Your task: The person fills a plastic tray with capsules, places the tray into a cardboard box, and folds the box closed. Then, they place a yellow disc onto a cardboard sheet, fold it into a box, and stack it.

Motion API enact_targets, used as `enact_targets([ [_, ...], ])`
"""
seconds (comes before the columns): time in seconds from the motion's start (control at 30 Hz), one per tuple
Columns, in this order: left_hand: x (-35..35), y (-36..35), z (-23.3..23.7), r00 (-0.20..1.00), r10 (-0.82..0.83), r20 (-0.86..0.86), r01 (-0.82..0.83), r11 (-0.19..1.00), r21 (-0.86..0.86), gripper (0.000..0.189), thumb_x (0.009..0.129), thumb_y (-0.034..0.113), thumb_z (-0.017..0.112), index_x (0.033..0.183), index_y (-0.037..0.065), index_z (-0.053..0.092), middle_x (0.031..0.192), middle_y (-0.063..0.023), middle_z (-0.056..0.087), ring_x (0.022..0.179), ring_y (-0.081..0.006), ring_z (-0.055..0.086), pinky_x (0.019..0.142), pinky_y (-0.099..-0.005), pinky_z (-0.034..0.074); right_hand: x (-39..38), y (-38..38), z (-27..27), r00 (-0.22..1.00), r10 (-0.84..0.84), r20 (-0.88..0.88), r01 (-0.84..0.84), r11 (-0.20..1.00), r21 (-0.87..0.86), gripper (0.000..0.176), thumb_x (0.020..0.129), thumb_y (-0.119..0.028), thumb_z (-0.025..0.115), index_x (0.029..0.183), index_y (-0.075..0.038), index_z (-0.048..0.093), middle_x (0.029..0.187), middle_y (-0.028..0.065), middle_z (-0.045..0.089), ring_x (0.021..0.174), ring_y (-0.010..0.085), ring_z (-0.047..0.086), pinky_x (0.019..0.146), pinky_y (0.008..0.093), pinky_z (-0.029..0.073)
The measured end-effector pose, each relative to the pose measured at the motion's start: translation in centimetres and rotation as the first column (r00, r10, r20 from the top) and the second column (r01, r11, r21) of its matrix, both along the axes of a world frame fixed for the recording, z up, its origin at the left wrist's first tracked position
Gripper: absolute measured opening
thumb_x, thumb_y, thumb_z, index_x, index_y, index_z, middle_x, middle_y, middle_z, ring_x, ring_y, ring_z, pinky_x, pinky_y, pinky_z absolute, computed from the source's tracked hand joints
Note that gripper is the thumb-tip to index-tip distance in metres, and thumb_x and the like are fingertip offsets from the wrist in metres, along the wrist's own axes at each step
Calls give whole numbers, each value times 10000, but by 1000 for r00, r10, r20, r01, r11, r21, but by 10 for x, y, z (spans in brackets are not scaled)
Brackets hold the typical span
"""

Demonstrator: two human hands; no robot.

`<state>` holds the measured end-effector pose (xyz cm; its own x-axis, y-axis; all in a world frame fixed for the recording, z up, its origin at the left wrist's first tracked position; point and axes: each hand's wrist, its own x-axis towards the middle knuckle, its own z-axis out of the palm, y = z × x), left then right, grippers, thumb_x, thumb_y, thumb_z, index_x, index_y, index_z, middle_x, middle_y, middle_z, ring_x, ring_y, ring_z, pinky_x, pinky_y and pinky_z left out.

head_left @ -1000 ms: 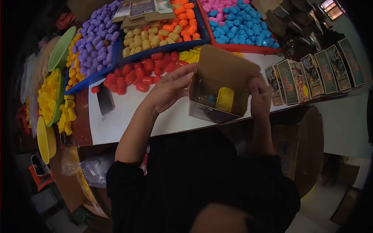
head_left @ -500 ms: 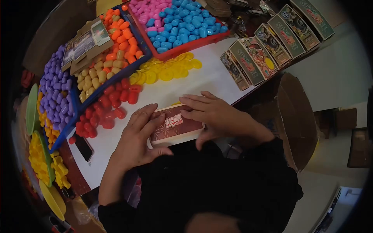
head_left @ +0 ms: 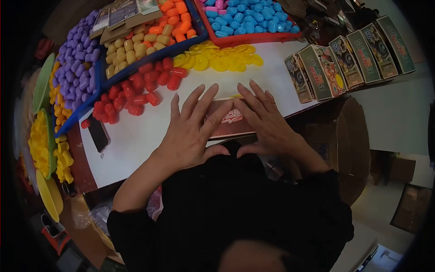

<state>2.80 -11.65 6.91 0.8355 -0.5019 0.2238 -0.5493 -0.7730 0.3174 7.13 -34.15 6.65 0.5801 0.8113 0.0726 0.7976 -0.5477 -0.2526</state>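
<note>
A small closed cardboard box with a dark red printed top lies flat on the white table near its front edge. My left hand rests on the box's left half with fingers spread flat. On the right half lies my right hand, palm down and fingers spread too. Both hands press on the lid and cover most of it; neither grips anything.
Loose red capsules and yellow discs lie behind the box. Blue trays hold purple, cream and orange capsules; a red tray holds blue and pink ones. Several upright printed boxes stand at the right. A phone lies at the left.
One second ago the box stood open with capsules inside, held between both hands. It has since been shut and laid flat, and both hands now press flat on its lid.
</note>
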Motion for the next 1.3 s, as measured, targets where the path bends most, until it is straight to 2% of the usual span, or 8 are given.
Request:
enact_targets([
  [0.4,-12,6,-45,934,60,352,95,910,-404,227,642,142,755,847,112,662,906,-2,597,885,-197,550,872,-402,407,-5,-17,-32,982,-18,188,-62,908,415,365,611,-148,801,948,-174,663,1382,121,399,1278,338,362,1031,490,280],
  [0.57,-13,24,-36,960,61,273,42,933,-357,303,617,156,782,889,111,657,978,-36,590,919,-226,543,858,-384,412,-1,-13,-64,842,-12,-539,476,488,732,865,546,-247,862,1292,-108,446,1400,177,359,1302,342,322,1030,457,298],
  [0.63,-27,36,-37,969,187,160,-61,813,-579,451,611,205,809,1006,103,617,1115,-99,538,1004,-291,518,882,-394,403,2,-15,-120,859,-21,-512,396,661,637,912,560,-208,850,1319,-84,360,1371,178,375,1287,323,340,1028,434,308],
  [0.8,-146,165,-57,300,950,82,-576,249,-779,467,854,178,625,1242,1,435,1231,-159,476,1154,-292,451,977,-410,348,2,-5,-89,792,-127,-598,520,654,549,870,598,-64,784,1314,-21,291,1230,157,455,1177,275,446,998,366,355],
  [0.9,-303,250,-100,-191,888,417,-971,-233,53,493,762,395,712,1056,16,596,1100,-207,549,966,-354,548,814,-419,454,31,-44,-34,955,-295,33,208,747,631,803,602,-44,801,1270,-21,357,1223,141,400,1110,235,486,921,344,428],
  [0.93,-357,269,-115,61,925,375,-982,-11,188,435,772,373,709,1012,23,616,961,-174,606,854,-363,568,736,-430,457,40,-56,-12,884,-382,268,127,750,650,749,553,-71,797,1212,-72,440,1189,174,470,1024,325,489,922,397,383],
  [1.0,-400,267,-134,-82,911,-404,-996,-94,-9,303,810,268,678,875,-24,633,802,-167,625,739,-302,578,682,-395,442,49,-81,30,716,-575,396,255,743,618,690,579,-89,785,1197,-89,478,1180,169,478,1060,340,457,921,443,353],
  [1.3,-449,274,-153,83,904,-419,-996,85,-14,292,819,232,624,771,-56,618,708,-223,596,629,-306,540,618,-383,431,89,-173,0,196,-464,864,713,672,200,471,712,-181,716,1160,-234,582,1240,111,450,1129,346,402,864,474,369],
])
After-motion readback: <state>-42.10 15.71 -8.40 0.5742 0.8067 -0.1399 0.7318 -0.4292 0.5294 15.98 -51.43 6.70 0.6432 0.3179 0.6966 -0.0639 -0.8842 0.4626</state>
